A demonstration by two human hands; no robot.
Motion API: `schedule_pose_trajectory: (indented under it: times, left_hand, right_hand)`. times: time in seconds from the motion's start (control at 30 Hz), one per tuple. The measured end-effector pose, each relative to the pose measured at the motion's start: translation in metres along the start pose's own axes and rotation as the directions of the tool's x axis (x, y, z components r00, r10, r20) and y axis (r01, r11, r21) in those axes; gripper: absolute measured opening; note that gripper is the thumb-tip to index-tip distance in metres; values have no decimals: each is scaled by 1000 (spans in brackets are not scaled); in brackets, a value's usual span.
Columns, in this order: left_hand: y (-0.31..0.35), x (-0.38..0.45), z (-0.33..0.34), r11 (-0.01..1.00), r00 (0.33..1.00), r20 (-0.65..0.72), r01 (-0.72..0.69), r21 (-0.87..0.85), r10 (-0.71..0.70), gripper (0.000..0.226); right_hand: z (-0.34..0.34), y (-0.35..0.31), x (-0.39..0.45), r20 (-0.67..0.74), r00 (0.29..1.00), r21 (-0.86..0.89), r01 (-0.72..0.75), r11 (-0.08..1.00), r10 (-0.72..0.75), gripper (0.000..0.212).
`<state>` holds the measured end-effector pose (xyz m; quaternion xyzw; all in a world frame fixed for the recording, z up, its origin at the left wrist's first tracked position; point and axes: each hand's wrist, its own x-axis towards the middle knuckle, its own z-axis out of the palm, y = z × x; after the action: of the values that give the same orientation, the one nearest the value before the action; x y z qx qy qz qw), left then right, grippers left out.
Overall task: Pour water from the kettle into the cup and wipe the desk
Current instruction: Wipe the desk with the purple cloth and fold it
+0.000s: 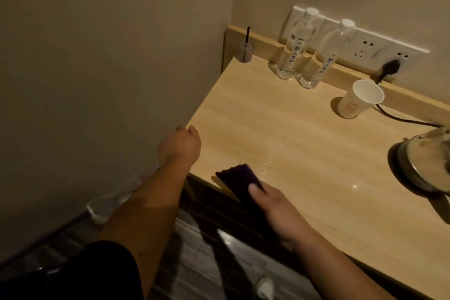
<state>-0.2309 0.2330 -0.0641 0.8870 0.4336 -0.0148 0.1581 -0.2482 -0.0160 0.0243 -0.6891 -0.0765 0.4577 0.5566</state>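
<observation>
the right hand point(275, 204) presses a dark cloth point(239, 176) flat at the desk's point(280, 129) front edge, near its front-left corner; the left hand point(181, 145) grips that corner, fingers curled, holding nothing else. the cup point(358, 102) stands near the back edge, the kettle point(428, 161) at the right edge. a wide sweep could likely knock the cup or snag the cord point(401, 118) behind it. the two bottles point(304, 53) carry blue print, too blurred to read; the cup's logo too.
</observation>
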Motion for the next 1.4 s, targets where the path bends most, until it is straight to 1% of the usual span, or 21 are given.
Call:
schedule_pose_trajectory:
  times: [0.07, 0.13, 0.17, 0.2, 0.27, 0.3, 0.37, 0.43, 0.47, 0.5, 0.6, 0.73, 0.87, 1.0, 1.1, 1.17, 1.23, 1.3, 1.33, 1.37, 1.4]
  left_hand:
    - [0, 1, -1, 1000, 1000, 9, 11, 0, -11, 56]
    - [1, 2, 0, 1000, 1000, 10, 21, 6, -21, 55]
    - [1, 3, 1, 1000, 1000, 6, 25, 12, -26, 54]
    - [0, 2, 2, 1000, 1000, 2, 26, 16, -26, 54]
    - [-1, 2, 5, 999, 1000, -10, 24, 22, -23, 54]
    - [-2, 3, 6, 999, 1000, -14, 25, 33, -25, 54]
    - [-2, 4, 7, 997, 1000, -7, 30, 67, -30, 54]
    - [-1, 5, 7, 995, 999, 4, 41, 95, -42, 52]
    - [-1, 7, 7, 994, 999, 15, 49, 101, -50, 52]
    - [0, 7, 7, 993, 998, 22, 55, 105, -58, 52]
    - [2, 7, 7, 990, 997, 24, 75, 121, -78, 54]
    - [0, 2, 5, 995, 999, -16, 41, 89, -39, 54]
    - [-1, 0, 7, 999, 999, -33, 11, 48, -9, 56]
    - [0, 3, 10, 997, 999, -40, 24, -69, -27, 56]
    - [5, -1, 5, 998, 999, -20, 36, -58, -37, 57]
    - [4, -3, 0, 998, 999, -19, 40, -47, -41, 59]
    - [5, -4, -1, 995, 999, -2, 41, -95, -42, 58]
    - [6, -4, 0, 992, 999, 1, 40, -118, -40, 57]
    - [6, -4, 0, 993, 999, -4, 39, -107, -40, 57]
    - [6, -4, -2, 995, 999, -4, 42, -92, -43, 57]
    - [6, -4, -3, 996, 999, -2, 51, -79, -51, 57]
  right_hand:
    - [-26, -19, 11, -37, 985, 424, -136, 895, 167, 35]
    - [-55, -48, 35, -129, 976, 557, -75, 827, 175, 36]
    - [-69, -67, 52, -207, 970, 508, -3, 861, 126, 33]
    - [-83, -86, 71, -312, 949, 373, 75, 925, 49, 29]
    - [-108, -121, 118, -472, 862, -79, 169, 982, -186, 27]
    - [-120, -132, 143, -464, 821, -362, 168, 917, -334, 30]
    - [-137, -134, 193, -237, 818, -799, 143, 584, -525, 37]
    - [-146, -112, 234, 18, 887, -961, 143, 236, -462, 46]
    - [-148, -98, 247, 81, 905, -984, 139, 110, -417, 52]
    - [-149, -87, 255, 109, 902, -990, 136, 36, -419, 56]
    - [-152, -75, 258, 116, 897, -992, 130, 2, -427, 60]
    - [-145, -58, 226, 150, 904, -982, 182, 43, -400, 65]
    - [-118, -8, 145, 162, 900, -969, 224, 108, -405, 70]
    - [-80, 48, 56, 165, 893, -964, 236, 123, -418, 61]
    - [-58, 82, 10, 162, 901, -968, 225, 113, -403, 58]
    - [-46, 95, -12, 130, 916, -966, 203, 160, -379, 57]
    - [-38, 99, -27, 88, 925, -928, 211, 306, -370, 58]
    - [-41, 90, -40, -13, 940, -753, 215, 622, -342, 64]
    - [-44, 76, -45, -60, 961, -561, 190, 806, -268, 63]
    - [-50, 59, -48, -133, 971, -332, 146, 932, -199, 60]
    - [-58, 41, -49, -211, 972, -91, 82, 992, -100, 57]
